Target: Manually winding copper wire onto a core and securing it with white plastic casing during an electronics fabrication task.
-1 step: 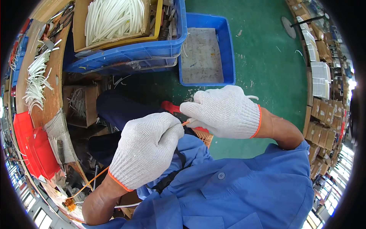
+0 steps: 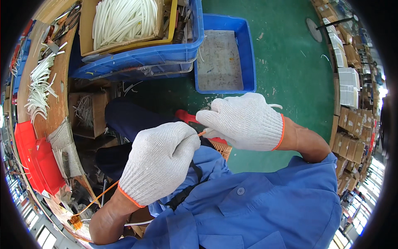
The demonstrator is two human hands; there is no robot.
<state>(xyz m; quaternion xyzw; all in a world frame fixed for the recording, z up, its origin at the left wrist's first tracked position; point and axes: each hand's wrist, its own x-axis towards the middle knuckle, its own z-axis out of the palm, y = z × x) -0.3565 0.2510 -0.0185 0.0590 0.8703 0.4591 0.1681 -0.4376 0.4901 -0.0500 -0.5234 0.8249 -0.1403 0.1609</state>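
My left hand (image 2: 159,159), in a white knitted glove with an orange cuff, is closed in a pinch on a thin orange wire (image 2: 202,133). A short stretch of the wire bridges the small gap to my right hand (image 2: 242,120), gloved alike. The fingers of that hand are pressed together around the wire's far end and what looks like a white tube (image 2: 275,106), whose tip pokes out near the right cuff. Most of the tube lies hidden in the glove. Behind my left wrist the wire runs down to an orange coil (image 2: 76,222).
On the wooden bench (image 2: 62,89) at left lie white tube pieces (image 2: 40,85) and a red plastic case (image 2: 39,159). A cardboard box of white tubes (image 2: 124,20) sits atop blue crates (image 2: 141,66). Beside them, a blue tub (image 2: 251,54) rests on the green floor (image 2: 290,74). Cartons (image 2: 352,137) line the right.
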